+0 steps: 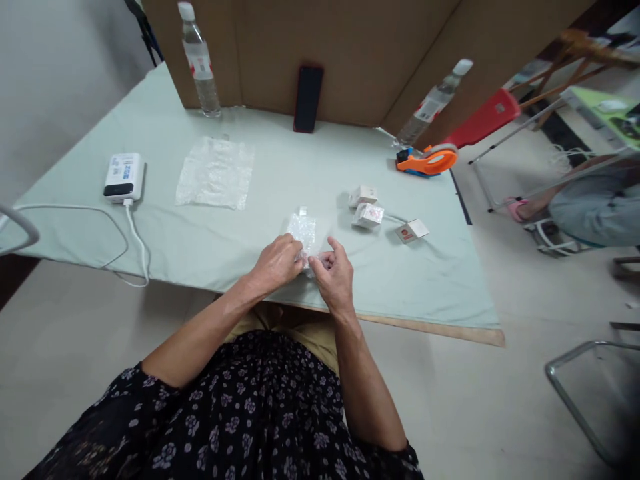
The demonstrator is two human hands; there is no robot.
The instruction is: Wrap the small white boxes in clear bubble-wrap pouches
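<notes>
Both hands meet over a piece of bubble wrap (302,229) near the table's front edge. My left hand (281,261) is closed on the wrap's near left side, its fingers curled. My right hand (334,272) pinches the near right side between thumb and fingers. What the wrap encloses, if anything, is hidden by the fingers. To the right lie three small white boxes: one at the back (363,195), one just in front of it (369,215), and one apart with a red mark (413,231). A flat sheet of bubble wrap (216,173) lies to the left.
An orange tape dispenser (430,161) sits at the back right beside a water bottle (433,107). Another bottle (200,63) and a phone (308,99) stand against the cardboard (345,53). A white power bank (124,177) with a cable is at left. A person's leg (545,187) shows at right.
</notes>
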